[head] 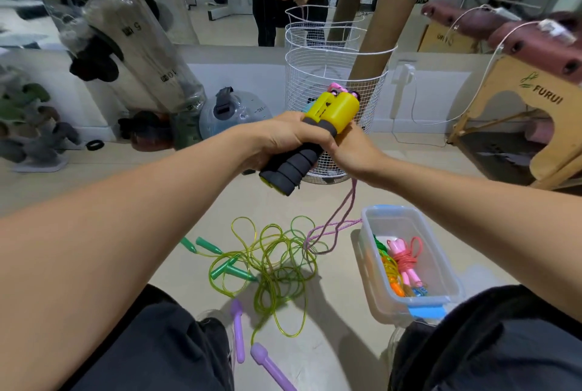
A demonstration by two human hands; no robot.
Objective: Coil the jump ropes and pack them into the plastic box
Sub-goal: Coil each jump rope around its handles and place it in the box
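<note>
Head view: left hand wraps both yellow handles with black foam grips, held side by side mid-air. Right hand sits curled at the handles' far side; cannot tell if it pinches the cord.

Risks: pink cord trails to the floor and crosses the green rope tangle, so coiling may drag or snag it. It also touches the plastic box rim and could tug it.

Box, on the floor, right, already holds coiled ropes.
</note>
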